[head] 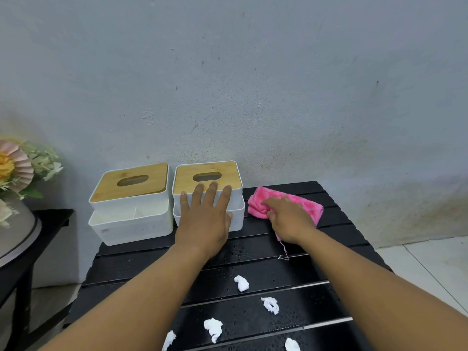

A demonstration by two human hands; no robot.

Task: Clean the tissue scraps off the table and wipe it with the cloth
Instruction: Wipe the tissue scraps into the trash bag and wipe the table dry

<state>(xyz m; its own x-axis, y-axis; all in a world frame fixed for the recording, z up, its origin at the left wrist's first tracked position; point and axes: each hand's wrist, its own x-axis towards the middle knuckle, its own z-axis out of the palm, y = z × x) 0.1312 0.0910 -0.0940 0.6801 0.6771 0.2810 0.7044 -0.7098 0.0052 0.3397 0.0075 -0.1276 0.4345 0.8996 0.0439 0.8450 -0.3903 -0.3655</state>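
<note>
The black slatted worktop (253, 252) stands against a grey wall (253, 84) and is speckled with water droplets. 5 crumpled white tissue scraps lie on its near half, well apart from both hands: 1 in the middle (241, 283), 1 to the right of it (271, 305), 1 nearer (213, 329), 1 at the bottom edge on the left (169, 340) and 1 at the bottom edge on the right (292, 345).

At the far edge sit 2 white boxes with wooden slotted lids, side by side: the left box (130, 216) and the right box (207, 177). The left hand (205, 214) lies flat against the front of the right box, fingers straight and spread, holding nothing.

Just right of that box, the pink cloth (305, 203) lies bunched on the worktop. The right hand (288, 219) rests on it with fingers curled into the fabric, gripping it. A loose thread (285, 252) trails from the cloth toward the near side.

Paper flowers (15, 168) stand at the far left.
</note>
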